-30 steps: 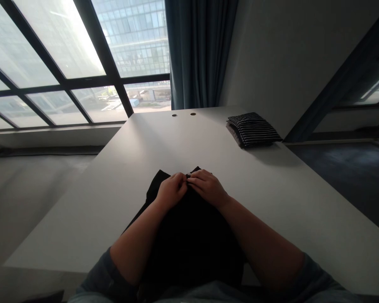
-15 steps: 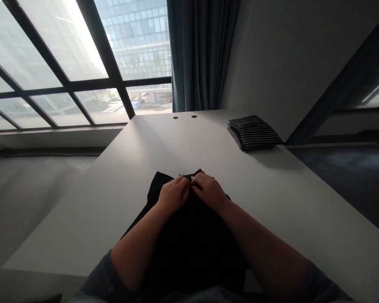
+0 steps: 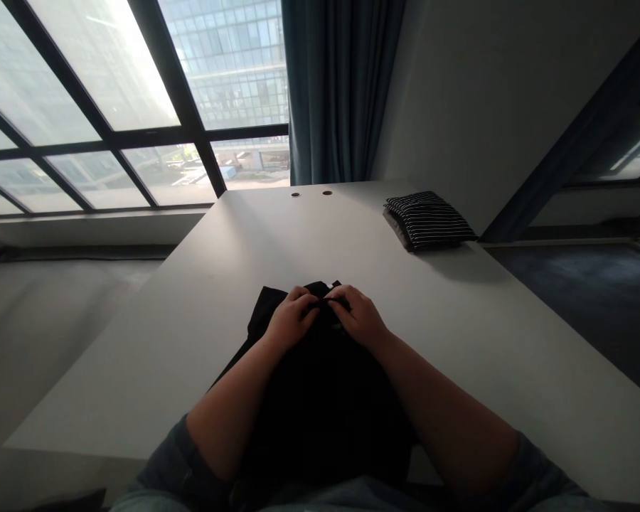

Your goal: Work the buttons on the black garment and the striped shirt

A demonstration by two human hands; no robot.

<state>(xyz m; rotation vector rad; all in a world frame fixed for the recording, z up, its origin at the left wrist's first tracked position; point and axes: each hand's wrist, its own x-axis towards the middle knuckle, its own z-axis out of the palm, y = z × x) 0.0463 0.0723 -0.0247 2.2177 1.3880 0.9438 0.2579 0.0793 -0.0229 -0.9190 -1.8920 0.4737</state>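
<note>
A black garment (image 3: 331, 405) lies spread on the white table (image 3: 235, 242), its near part reaching down toward my body. At its far end, my left hand (image 3: 293, 318) pinches the dark cloth between thumb and fingers. Close beside it, my right hand (image 3: 356, 316) grips the same edge, the fingertips of both hands almost meeting. A small white spot, perhaps a label, shows by the right fingers. One corner of the cloth sticks out past my left hand. The garment's exact kind is too dark to make out.
A folded black cloth with white stripes (image 3: 432, 222) lies at the table's far right, on something greyish. Two round cable holes (image 3: 327, 193) sit near the far edge. Behind stand a blue curtain (image 3: 333, 92) and large windows (image 3: 235, 64).
Both hands stay at the garment's far edge; their fingertips have shifted slightly apart and the cloth between them has been rearranged. The view has tilted a little.
</note>
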